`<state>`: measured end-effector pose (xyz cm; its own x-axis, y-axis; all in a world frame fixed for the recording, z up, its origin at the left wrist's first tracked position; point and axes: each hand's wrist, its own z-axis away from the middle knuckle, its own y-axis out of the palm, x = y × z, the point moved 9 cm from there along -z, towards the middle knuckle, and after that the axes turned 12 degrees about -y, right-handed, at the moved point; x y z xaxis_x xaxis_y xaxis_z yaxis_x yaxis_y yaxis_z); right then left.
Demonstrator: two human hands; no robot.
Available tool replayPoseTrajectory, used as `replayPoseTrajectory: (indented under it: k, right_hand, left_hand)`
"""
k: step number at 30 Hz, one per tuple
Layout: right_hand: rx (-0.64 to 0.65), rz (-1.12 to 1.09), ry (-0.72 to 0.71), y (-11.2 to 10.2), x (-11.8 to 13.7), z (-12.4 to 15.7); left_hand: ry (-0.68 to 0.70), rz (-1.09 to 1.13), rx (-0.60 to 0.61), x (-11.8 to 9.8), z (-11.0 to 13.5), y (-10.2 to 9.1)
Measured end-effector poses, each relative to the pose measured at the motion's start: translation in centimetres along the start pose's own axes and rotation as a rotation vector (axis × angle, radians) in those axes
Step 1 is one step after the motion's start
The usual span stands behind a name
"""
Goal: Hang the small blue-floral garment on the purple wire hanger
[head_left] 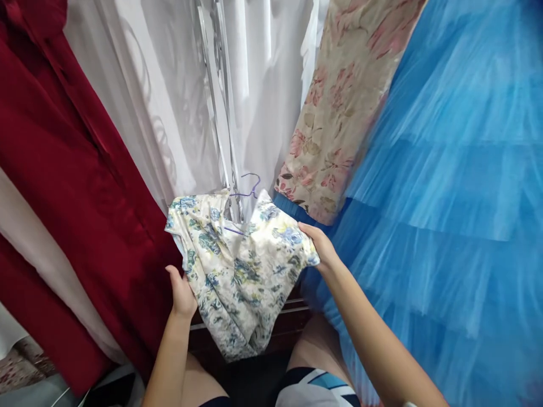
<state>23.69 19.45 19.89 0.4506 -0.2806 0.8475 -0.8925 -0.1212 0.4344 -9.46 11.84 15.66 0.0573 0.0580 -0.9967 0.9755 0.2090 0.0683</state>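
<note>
Both hands are gripping one small floral garment (240, 271), white with blue and green flowers, and holding it spread at the middle of the scene. On the left, the left hand (183, 294) is closing its grip on the garment's lower left edge, thumb pointing up along the cloth, forearm rising from the near edge. On the right, the right hand (320, 246) is pinching the garment's right corner, fingers curled over the fabric, its arm reaching in on a slant from the near right corner. A thin purple hanger (247, 189) is poking out at the garment's top, its hook showing just above the neckline.

Hanging clothes are crowding the scene on every side. A dark red garment (72, 169) is filling the left, white sheer fabric (178, 96) is hanging at the far centre, a beige piece with pink flowers (339, 107) is draping down to the right of it, and a blue tulle skirt (458, 186) in layered tiers is taking up the whole right side. A dark wooden ledge (292, 314) is showing just beneath the held garment, and the person's bare knees are visible at the near edge.

Count: two hands, one held garment, one hanger, four hanging pieces around it.
</note>
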Motion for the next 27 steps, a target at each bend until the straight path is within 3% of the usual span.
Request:
replayPoseTrajectory:
  k: [4,7,15,20,27]
  right_hand:
    - [0.125,0.029,0.006,2.8,0.2,-1.6]
    - [0.196,0.083,-0.008,3.2,0.7,-1.7]
    - [0.306,0.184,-0.037,2.5,2.9,-2.7]
    - [0.246,0.188,-0.045,1.4,3.9,-4.7]
    - [0.175,0.185,-0.021,-0.4,2.2,-4.4]
  left_hand:
    - [-0.067,0.249,-0.230,4.3,2.0,-3.9]
    - [-0.135,0.304,-0.329,6.5,3.1,-4.6]
    - [-0.143,0.281,-0.272,7.4,4.1,-1.8]
    - [-0.157,0.280,-0.235,8.1,4.1,-0.3]
    - [-0.221,0.195,-0.234,9.0,4.6,0.1]
